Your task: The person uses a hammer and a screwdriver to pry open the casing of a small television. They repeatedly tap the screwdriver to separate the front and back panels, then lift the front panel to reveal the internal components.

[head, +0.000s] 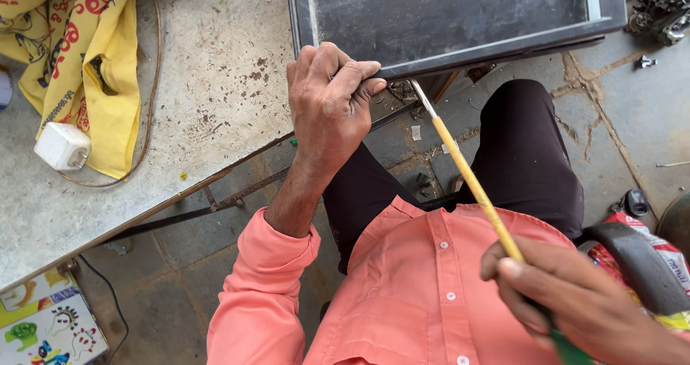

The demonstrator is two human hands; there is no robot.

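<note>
While left hand (332, 106) grips panel (460, 20), right hand (575, 300) holds brush (467, 174).

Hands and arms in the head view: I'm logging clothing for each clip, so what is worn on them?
Both hands, left hand and right hand, are bare: no gloves, rings or watch visible. The left arm wears a salmon-pink sleeve, cuff pushed up the forearm. The right wrist is out of frame.

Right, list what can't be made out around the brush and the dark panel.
Head view only:
- Brush bristles: tucked under the dark panel edge.
- Brush handle end: covered by the right hand, cut off at the bottom edge.
- Panel's top: cut off by the frame.
- Left hand fingers' tips: curled over the panel's edge.
</note>
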